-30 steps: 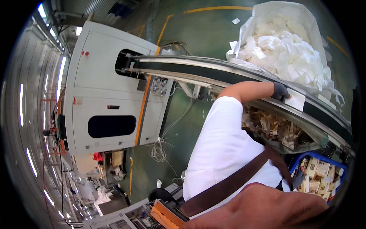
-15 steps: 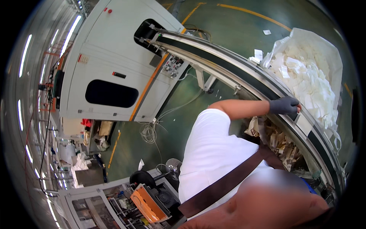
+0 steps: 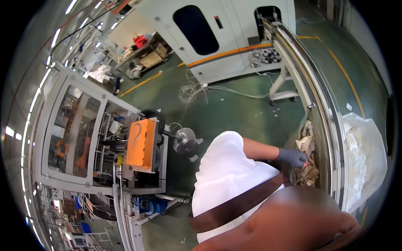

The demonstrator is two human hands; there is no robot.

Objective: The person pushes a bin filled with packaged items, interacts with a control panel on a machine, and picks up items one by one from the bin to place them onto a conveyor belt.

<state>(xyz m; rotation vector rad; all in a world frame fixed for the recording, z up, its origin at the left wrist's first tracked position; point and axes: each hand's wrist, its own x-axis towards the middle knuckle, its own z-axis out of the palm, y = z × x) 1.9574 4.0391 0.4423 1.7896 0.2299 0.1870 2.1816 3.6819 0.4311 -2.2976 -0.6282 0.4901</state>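
Observation:
My left hand (image 3: pixel 292 158), in a dark grey glove with bare fingertips, is held out from the white sleeve. Its fingers are curled in. Whatever may lie in them is hidden. Just beyond the fingertips, crumpled brown and cream packaging scraps (image 3: pixel 309 173) lie in a heap beside the conveyor (image 3: pixel 331 121). From this angle I cannot tell whether the fingers touch the scraps. My right hand is out of view.
The conveyor runs from a large white machine (image 3: pixel 234 29). Past it stands a translucent bag (image 3: pixel 379 146) with white scraps. A framed machine with an orange box (image 3: pixel 142 144) stands at left. Loose hoses (image 3: pixel 190 92) lie on the green floor.
My left hand has come away from the conveyor, where it was beside a white sheet, and is now on the near side of it by the scraps. The whole view has turned.

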